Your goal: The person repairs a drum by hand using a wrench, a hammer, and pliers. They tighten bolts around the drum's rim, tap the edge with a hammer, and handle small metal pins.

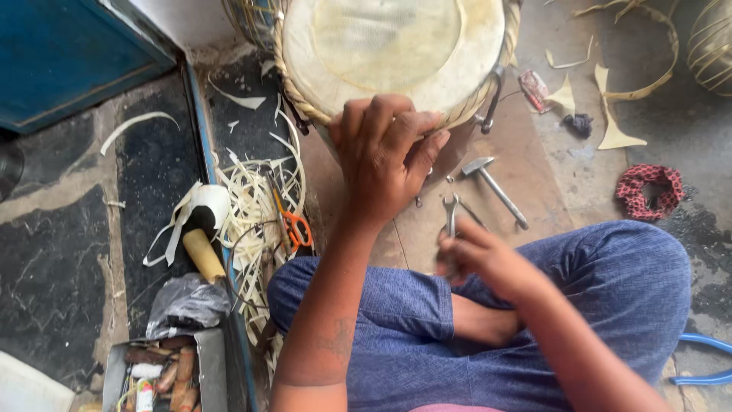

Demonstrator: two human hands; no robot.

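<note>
Seated cross-legged on the floor point(526, 145) in blue trousers, both hands ahead of the knees.

Nearest, right hand point(480, 255): fingers curled loosely around the lower end of one spanner point(451, 211), its open head pointing away; hand somewhat blurred, so grip tightness hard to tell. Just beyond the spanner, one small hammer point(492, 183) with metal handle, lying on the floor, not touched.

A little farther, left hand point(385, 156): fingers bent and spread, gripping over the near rim of one drum point(396, 46), thumb side to the right, palm pressing on the braided edge. Drum in the top centre of the view, pale skin head facing up, woven cane rim around it, one metal hook point(494, 99) hanging on its right side.

On the left, near to far: one open box point(160, 374) with small tools, one crumpled grey plastic bag point(187, 301), one wooden handle point(202, 252) wrapped with white strip, one pair of orange-handled scissors point(293, 225) lying on a heap of pale cane strips point(252, 206).

On the right: one blue pliers handle point(705, 358) at the edge, one red patterned cloth ring point(648, 191), farther off several curled cane offcuts point(618, 114).
</note>
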